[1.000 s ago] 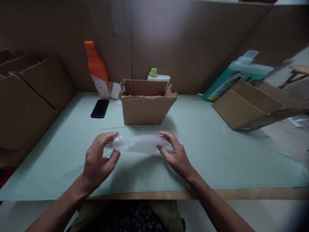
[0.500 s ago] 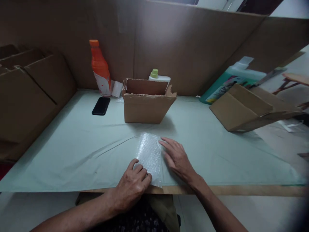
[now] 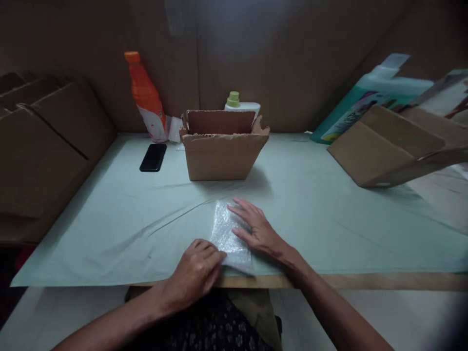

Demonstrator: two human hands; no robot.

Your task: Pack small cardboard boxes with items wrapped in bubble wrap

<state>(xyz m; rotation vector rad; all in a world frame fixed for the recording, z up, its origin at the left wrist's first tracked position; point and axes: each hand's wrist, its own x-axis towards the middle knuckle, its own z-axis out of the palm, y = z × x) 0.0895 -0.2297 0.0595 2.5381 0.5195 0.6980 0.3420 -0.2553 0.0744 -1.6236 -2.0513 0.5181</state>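
Note:
A clear bubble wrap pouch [image 3: 227, 229] lies flat near the front edge of the table, its lower end lifted and partly folded over. My left hand [image 3: 200, 265] is closed on the pouch's lower left corner, fingers curled and thumb underneath or out of sight. My right hand [image 3: 256, 229] rests on the right side of the pouch with fingers stretched out and apart, holding it down. Whether something lies inside the pouch I cannot make out.
An open cardboard box [image 3: 219, 156] stands behind the pouch, with a white bottle with a green cap [image 3: 234, 100] behind it. Left are a black phone [image 3: 153, 157] and an orange bottle [image 3: 146, 97]. A green jug [image 3: 365, 102] leans by another box [image 3: 380, 146] at right.
My right hand has moved left onto the pouch. My left hand has gripped the pouch's lower end and raised it into a fold. The view has shifted slightly.

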